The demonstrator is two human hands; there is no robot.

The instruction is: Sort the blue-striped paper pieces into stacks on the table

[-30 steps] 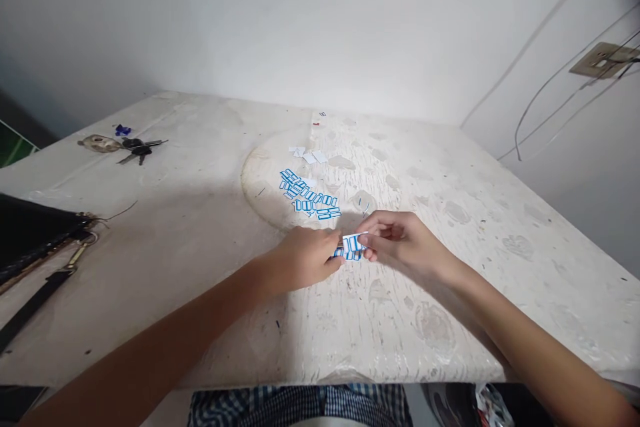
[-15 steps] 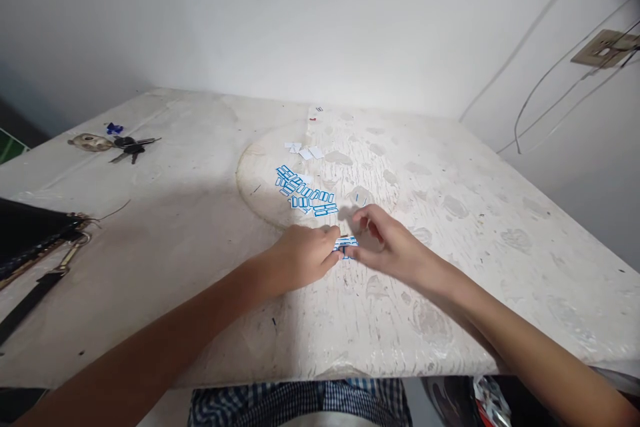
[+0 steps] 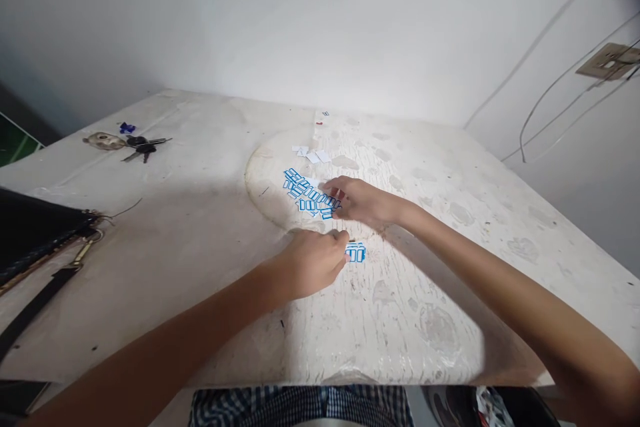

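Note:
My left hand [image 3: 320,259] is closed at the near middle of the table, its thumb and fingers pinching a small stack of white paper cards with blue outlines [image 3: 356,252]. Farther off, my right hand [image 3: 356,199] reaches over a loose pile of similar blue-outlined cards [image 3: 307,195]. Its fingers are curved and apart from the thumb, with the tips at the right end of the pile. Whether they touch a card I cannot tell. Beyond the pile lie several plain white cards [image 3: 314,156].
Keys with a fob [image 3: 141,145] and a small blue object [image 3: 127,127] lie at the far left. A black bag [image 3: 45,230] with a strap sits at the left edge. A wall socket [image 3: 607,61] with loose wires is on the right. The table [image 3: 210,213] has a white, worn cover.
My right hand has left the stack at my left hand and moved forward and left to the loose pile. My left hand still holds the stack. The view has shifted slightly.

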